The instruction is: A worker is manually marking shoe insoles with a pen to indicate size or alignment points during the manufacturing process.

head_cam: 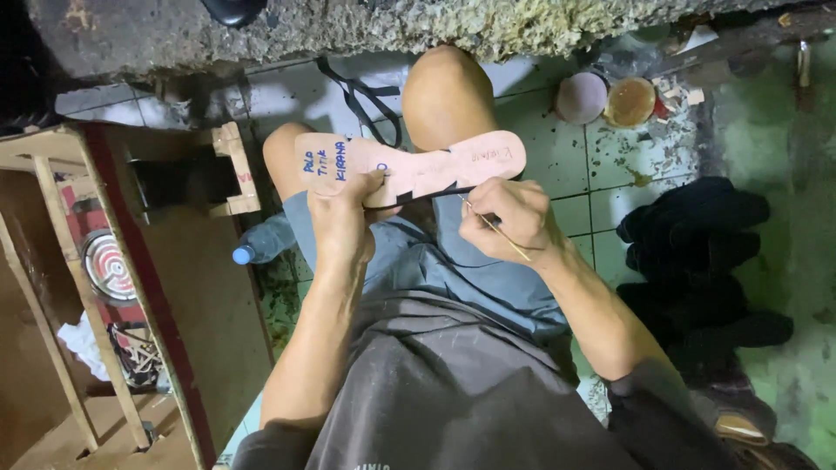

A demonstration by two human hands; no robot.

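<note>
A person sits on a tiled floor with knees up. The left hand is closed on a flat, foot-shaped cardboard pattern, thumb on top, holding it across the knees. The right hand is curled tight around a thin stick, its tip touching the dark strip under the pattern's edge. Black scissors lie on the floor behind the knees. A plastic bottle (blue cap) lies by the left leg. Two small round tins sit to the right, near a pile of black pieces
</note>
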